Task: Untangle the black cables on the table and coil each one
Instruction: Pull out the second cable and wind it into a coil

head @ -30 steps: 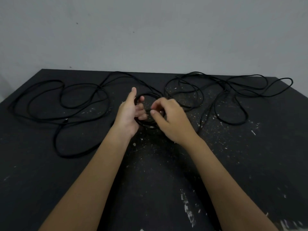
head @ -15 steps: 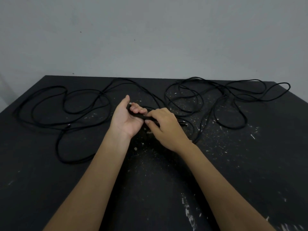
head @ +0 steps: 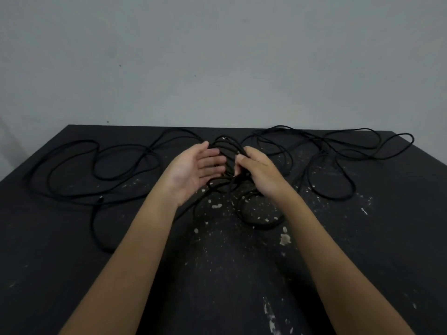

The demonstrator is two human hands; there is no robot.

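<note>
Your right hand point(head: 258, 176) grips a small coil of thin black cable point(head: 227, 151) lifted over mid-table. Your left hand point(head: 191, 170) is open, fingers straight beside it. Loose black cable loops point(head: 82, 140) sprawl left and a black cable tangle point(head: 324, 148) lies right, both reaching the far edge of the fleck-dusted matte black table point(head: 387, 238).

wall point(head: 217, 56): plain grey | table point(head: 72, 262): black, pale flecks

Black table point(head: 72, 274) bears loose black cables point(head: 96, 165) and pale flecks point(head: 285, 239).
</note>
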